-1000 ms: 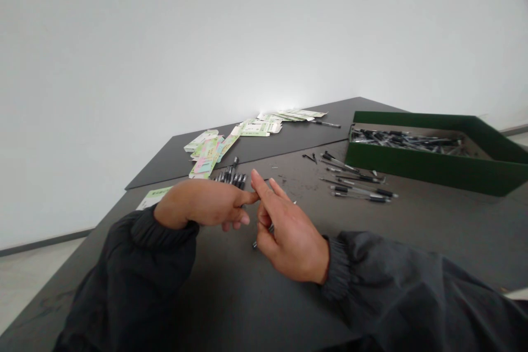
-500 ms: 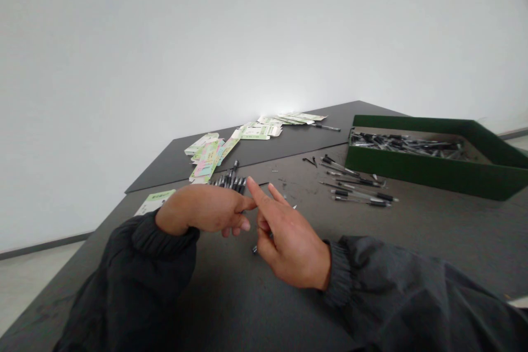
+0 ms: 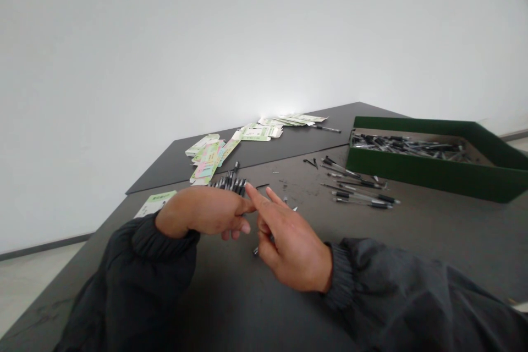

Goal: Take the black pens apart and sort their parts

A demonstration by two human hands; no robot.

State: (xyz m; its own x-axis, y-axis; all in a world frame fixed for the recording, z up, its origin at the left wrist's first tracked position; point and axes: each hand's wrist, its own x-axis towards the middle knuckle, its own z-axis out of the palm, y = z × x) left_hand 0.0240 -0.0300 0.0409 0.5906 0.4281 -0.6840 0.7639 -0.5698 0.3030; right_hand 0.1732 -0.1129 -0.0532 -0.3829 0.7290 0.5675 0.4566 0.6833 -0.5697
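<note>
My left hand is bent at the wrist over the near side of a row of black-capped pens. Its index finger reaches right and meets the index finger of my right hand; the other fingers hang apart, slightly bent, with nothing seen in them. My right hand has its index finger extended, while the thumb and lower fingers close round a pen. Most of that pen is hidden by the hand; a dark end shows below and a light tip beyond the knuckles. The left hand covers part of the row.
Several loose pens lie to the right, before a green box full of pens. Flattened green-and-white cartons are spread along the back of the dark table. Another carton lies by my left wrist. A pale wall stands behind.
Very little differs. The tip of my right index finger has dropped slightly to the left against my left index finger. The view has tilted a touch; the pens and cartons lie as before.
</note>
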